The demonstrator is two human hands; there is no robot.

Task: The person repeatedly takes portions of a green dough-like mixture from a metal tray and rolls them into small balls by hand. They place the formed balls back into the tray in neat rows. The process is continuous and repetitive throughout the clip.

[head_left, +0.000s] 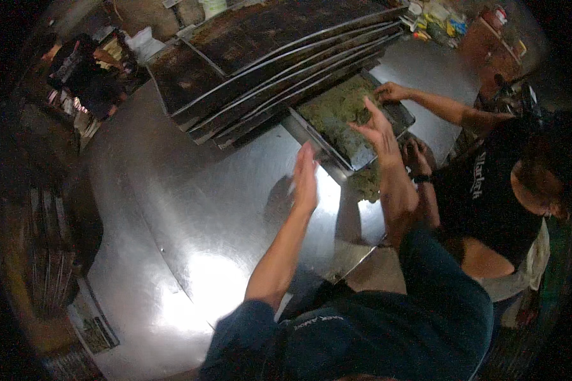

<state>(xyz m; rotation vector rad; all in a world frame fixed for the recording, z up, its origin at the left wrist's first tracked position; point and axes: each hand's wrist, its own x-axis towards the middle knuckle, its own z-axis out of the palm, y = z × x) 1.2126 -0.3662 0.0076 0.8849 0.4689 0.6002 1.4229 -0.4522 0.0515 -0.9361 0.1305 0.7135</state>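
A metal tray [329, 147] full of a green crumbly mass [337, 108] lies on the steel table [190, 209]. My right hand [378, 130] hovers over the tray's near part, fingers spread and empty. My left hand [305, 174] is raised edge-on just left of the tray's corner, flat and holding nothing. A lump of the green mass [367, 183] hangs off the table edge below the tray. A co-worker's hand [393, 93] rests on the tray's far side and their other hand [415, 155] is by its near end.
A stack of several dark baking trays [273, 57] lies behind the green tray. The co-worker in a black shirt [483, 190] stands at the right. Another person [86, 70] is at the far left. Shelves with coloured items [451, 25] sit at the top right.
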